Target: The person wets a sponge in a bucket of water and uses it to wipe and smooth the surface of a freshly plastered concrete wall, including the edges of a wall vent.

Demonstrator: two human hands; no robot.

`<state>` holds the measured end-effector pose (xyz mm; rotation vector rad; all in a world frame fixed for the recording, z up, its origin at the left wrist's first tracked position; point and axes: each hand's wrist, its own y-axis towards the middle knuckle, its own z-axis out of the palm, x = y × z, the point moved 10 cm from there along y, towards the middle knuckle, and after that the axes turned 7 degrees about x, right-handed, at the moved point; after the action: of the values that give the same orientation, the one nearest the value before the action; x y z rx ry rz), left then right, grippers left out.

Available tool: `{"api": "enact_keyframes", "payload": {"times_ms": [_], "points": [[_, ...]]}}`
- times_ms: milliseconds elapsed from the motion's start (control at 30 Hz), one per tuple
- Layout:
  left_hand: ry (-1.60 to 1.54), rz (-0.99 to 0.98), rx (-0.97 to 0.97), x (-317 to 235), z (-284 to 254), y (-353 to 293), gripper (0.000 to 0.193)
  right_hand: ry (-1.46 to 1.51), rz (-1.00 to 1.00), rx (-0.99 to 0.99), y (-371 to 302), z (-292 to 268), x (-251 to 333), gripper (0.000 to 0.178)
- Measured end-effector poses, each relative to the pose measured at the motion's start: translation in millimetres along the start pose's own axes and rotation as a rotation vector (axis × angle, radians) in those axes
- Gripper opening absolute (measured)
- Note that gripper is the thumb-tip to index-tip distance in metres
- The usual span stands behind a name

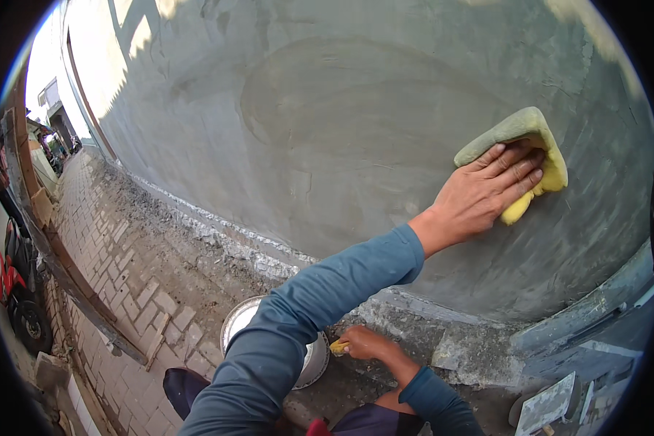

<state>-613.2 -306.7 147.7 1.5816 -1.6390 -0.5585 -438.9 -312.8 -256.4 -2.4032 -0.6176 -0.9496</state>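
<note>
Left grip clasps a yellow sponge at the grey wall; forearm overlaps a white bucket. Right grip encloses a small yellow object beside it

Sponge against wall, bucket before it, motorbike far left.

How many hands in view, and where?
2. Left hand on the yellow-grey sponge at the wall; right hand beside the white bucket, gripping a small yellow object. No others discernible.
</note>
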Motion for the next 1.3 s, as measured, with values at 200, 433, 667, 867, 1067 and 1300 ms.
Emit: {"api": "enact_keyframes", "payload": {"times_ms": [200, 433, 667, 867, 1067, 1300], "points": [[0.422, -0.203, -0.222, 114.6, -113.7, -59.8, 0.049, 0.092, 0.031, 0.019, -2.7, -4.2, 4.1, 0.024], [0.053, -1.143, -0.562, 210.0, -64.5, -324.2, 0.072, 0.037, 0.197, 0.027, -18.5, -22.2, -4.6, 0.031], [-0.106, -0.494, -0.201, 23.9, 9.1, -74.6, 0.073, -0.018, 0.141, -0.014, -12.6, -11.7, -12.3, 0.033], [0.082, -0.087, -0.03, 14.2, 20.9, -63.3, 0.052, -0.014, 0.234, 0.161, -18.5, 4.4, -35.6, 0.033], [0.351, -0.851, -0.228, 177.8, -69.3, -284.4, 0.058, 0.068, 0.213, 0.001, -55.5, -18.0, -21.8, 0.033], [-0.011, -1.174, -0.715, 145.0, -6.0, -345.3, 0.039, 0.014, 0.259, 0.111, -48.1, -4.4, -27.7, 0.032]]}}
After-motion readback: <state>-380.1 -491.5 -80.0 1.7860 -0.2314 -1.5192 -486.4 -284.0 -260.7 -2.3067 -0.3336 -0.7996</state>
